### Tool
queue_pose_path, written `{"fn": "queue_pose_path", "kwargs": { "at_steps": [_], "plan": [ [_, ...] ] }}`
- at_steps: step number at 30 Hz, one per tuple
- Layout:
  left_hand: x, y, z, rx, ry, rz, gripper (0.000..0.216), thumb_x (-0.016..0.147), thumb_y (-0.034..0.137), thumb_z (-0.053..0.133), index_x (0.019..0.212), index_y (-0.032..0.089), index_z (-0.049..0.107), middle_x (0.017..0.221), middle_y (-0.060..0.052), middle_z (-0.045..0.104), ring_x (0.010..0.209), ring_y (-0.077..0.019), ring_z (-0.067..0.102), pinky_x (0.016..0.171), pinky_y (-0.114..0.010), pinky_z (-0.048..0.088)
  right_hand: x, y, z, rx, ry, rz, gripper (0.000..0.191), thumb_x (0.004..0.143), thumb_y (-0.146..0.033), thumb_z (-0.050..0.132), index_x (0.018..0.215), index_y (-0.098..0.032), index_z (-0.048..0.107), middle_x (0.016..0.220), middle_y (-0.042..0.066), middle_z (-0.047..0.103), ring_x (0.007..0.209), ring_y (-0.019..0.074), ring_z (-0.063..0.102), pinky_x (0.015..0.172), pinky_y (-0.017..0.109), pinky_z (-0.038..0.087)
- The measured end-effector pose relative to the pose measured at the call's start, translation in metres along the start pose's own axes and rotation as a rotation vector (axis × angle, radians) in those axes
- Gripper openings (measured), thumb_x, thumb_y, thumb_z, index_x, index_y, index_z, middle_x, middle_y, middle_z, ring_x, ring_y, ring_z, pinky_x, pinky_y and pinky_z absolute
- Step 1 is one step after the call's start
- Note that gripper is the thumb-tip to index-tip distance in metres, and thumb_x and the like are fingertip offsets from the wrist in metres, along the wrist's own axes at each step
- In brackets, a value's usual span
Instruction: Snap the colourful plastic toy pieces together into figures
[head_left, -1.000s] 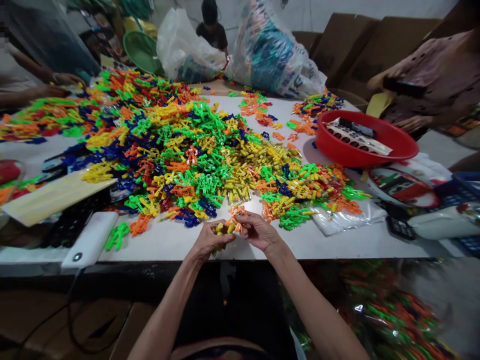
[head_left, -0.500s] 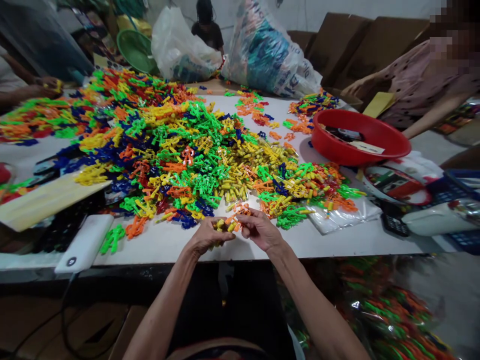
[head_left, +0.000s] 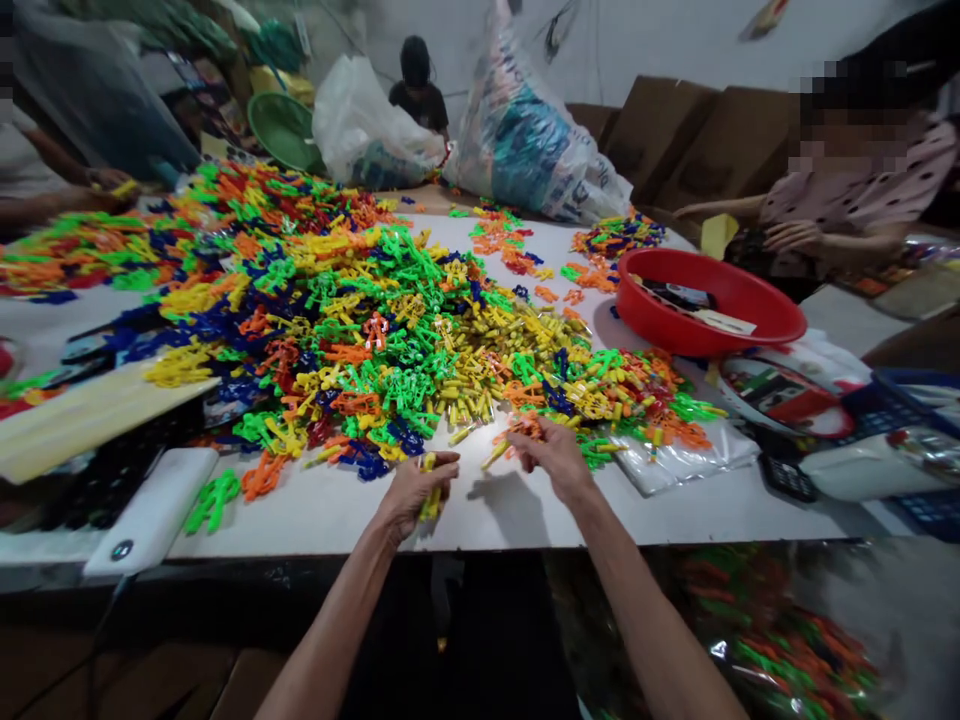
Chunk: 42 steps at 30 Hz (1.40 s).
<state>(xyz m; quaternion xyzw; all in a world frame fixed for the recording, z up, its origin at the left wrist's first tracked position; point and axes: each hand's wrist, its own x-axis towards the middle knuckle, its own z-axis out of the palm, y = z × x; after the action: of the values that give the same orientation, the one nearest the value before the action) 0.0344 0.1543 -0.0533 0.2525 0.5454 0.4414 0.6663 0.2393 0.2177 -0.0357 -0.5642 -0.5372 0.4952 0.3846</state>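
Note:
My left hand [head_left: 414,492] is closed around several small yellow tubes [head_left: 430,490], just above the near edge of the white table [head_left: 465,520]. To its right, my right hand [head_left: 556,458] pinches an orange plastic toy [head_left: 527,428], partly hidden by the fingers. A yellow tube [head_left: 495,456] sticks out to the left below that toy; whether it is joined to it I cannot tell. Beyond my hands lies a heap of loose yellow tubes [head_left: 469,395]. Green, orange, blue and yellow plastic toys [head_left: 390,350] are piled high to the left of it.
A smaller mixed pile [head_left: 630,390] lies on the right, by clear plastic bags [head_left: 682,455] and a red basin [head_left: 712,310]. At left are a white power bank [head_left: 154,510] and a pale yellow board [head_left: 97,415]. Large stuffed bags [head_left: 525,140] stand behind; co-workers sit around the table.
My hands have moved apart. The right hand went right and slightly forward with the orange toy, while the left kept its yellow tubes. The co-worker at right has shifted their arms.

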Motion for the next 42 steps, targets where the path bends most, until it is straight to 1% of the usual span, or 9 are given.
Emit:
{"fn": "queue_pose_path", "kwargs": {
  "at_steps": [3, 5, 11, 17, 24, 28, 33, 38, 42],
  "plan": [
    [0.0, 0.005, -0.005, -0.38, 0.108, -0.034, 0.038, 0.058, -0.001, 0.061, 0.094, 0.012, 0.057, 0.064, 0.001, 0.057, 0.051, -0.0074, 0.055, 0.048, -0.018, 0.046, 0.033, -0.009, -0.025, -0.394, 0.452, -0.166, 0.036, 0.068, -0.04, 0.06, 0.092, -0.014, 0.057, 0.081, 0.009, 0.06, 0.067, 0.021, 0.056, 0.056, 0.031, 0.044],
    [0.001, 0.011, -0.003, -0.568, 0.11, -0.038, 0.041, 0.055, -0.01, 0.052, 0.088, 0.013, 0.056, 0.065, 0.001, 0.057, 0.055, -0.0079, 0.058, 0.055, -0.018, 0.05, 0.05, -0.016, -0.018, -0.644, 0.569, -0.265, 0.038, 0.074, -0.033, 0.056, 0.106, -0.014, 0.055, 0.105, 0.015, 0.057, 0.087, 0.0252, 0.056, 0.069, 0.034, 0.045],
    [0.004, 0.024, 0.01, -0.722, 0.225, -0.065, 0.022, 0.07, -0.003, 0.052, 0.088, 0.01, 0.055, 0.075, -0.007, 0.064, 0.063, -0.0156, 0.064, 0.06, -0.027, 0.056, 0.069, -0.016, 0.087, -1.063, -0.143, -0.34, 0.031, 0.084, -0.02, 0.04, 0.112, -0.021, 0.056, 0.123, 0.011, 0.051, 0.107, 0.0241, 0.05, 0.087, 0.037, 0.039],
    [-0.008, 0.024, -0.003, -0.743, 0.223, -0.065, 0.037, 0.072, -0.006, 0.047, 0.103, 0.014, 0.051, 0.076, -0.004, 0.066, 0.054, -0.0121, 0.062, 0.048, -0.023, 0.053, 0.078, -0.022, 0.114, -1.123, -0.152, -0.328, 0.035, 0.081, -0.013, 0.039, 0.112, -0.02, 0.055, 0.118, 0.012, 0.052, 0.104, 0.0251, 0.051, 0.084, 0.037, 0.038],
    [-0.018, 0.029, -0.016, -0.739, 0.278, -0.041, 0.016, 0.078, 0.003, 0.049, 0.09, 0.009, 0.057, 0.061, -0.004, 0.061, 0.047, -0.0112, 0.058, 0.044, -0.02, 0.051, 0.079, -0.033, 0.142, -1.142, -0.261, -0.596, 0.051, 0.078, -0.009, 0.042, 0.127, -0.023, 0.044, 0.136, 0.011, 0.04, 0.117, 0.0267, 0.041, 0.091, 0.04, 0.034],
    [-0.023, 0.03, -0.026, -0.794, 0.358, -0.021, 0.029, 0.071, -0.007, 0.044, 0.09, 0.011, 0.057, 0.061, -0.003, 0.062, 0.052, -0.0126, 0.061, 0.051, -0.024, 0.055, 0.083, -0.036, 0.145, -1.015, -0.211, -0.502, 0.027, 0.081, -0.017, 0.044, 0.105, -0.021, 0.057, 0.117, 0.009, 0.055, 0.107, 0.0238, 0.048, 0.086, 0.036, 0.037],
    [-0.023, 0.028, -0.021, -0.791, 0.358, -0.006, 0.012, 0.077, 0.004, 0.053, 0.085, 0.013, 0.056, 0.069, -0.004, 0.065, 0.056, -0.0153, 0.064, 0.05, -0.026, 0.054, 0.081, -0.03, 0.117, -0.587, -0.106, -0.35, 0.016, 0.079, -0.035, 0.05, 0.076, -0.02, 0.055, 0.08, 0.003, 0.058, 0.076, 0.0185, 0.054, 0.066, 0.029, 0.041],
    [-0.019, 0.018, -0.011, -0.615, 0.185, -0.023, 0.013, 0.071, 0.014, 0.067, 0.077, 0.011, 0.056, 0.06, 0.0, 0.059, 0.038, -0.0057, 0.048, 0.03, -0.014, 0.031, 0.047, -0.019, 0.082, -0.064, -0.292, -0.165, 0.021, 0.072, -0.037, 0.058, 0.086, -0.021, 0.055, 0.066, -0.003, 0.053, 0.053, 0.0117, 0.05, 0.046, 0.022, 0.036],
    [-0.018, 0.005, -0.012, -0.432, 0.127, 0.027, 0.026, 0.06, 0.017, 0.076, 0.077, 0.011, 0.058, 0.064, -0.002, 0.062, 0.04, -0.0055, 0.049, 0.032, -0.015, 0.032, 0.025, -0.018, 0.058, 0.018, -0.38, -0.05, 0.031, 0.063, -0.033, 0.065, 0.09, -0.018, 0.06, 0.051, -0.008, 0.047, 0.041, 0.0075, 0.041, 0.039, 0.019, 0.029]
  ]
}}
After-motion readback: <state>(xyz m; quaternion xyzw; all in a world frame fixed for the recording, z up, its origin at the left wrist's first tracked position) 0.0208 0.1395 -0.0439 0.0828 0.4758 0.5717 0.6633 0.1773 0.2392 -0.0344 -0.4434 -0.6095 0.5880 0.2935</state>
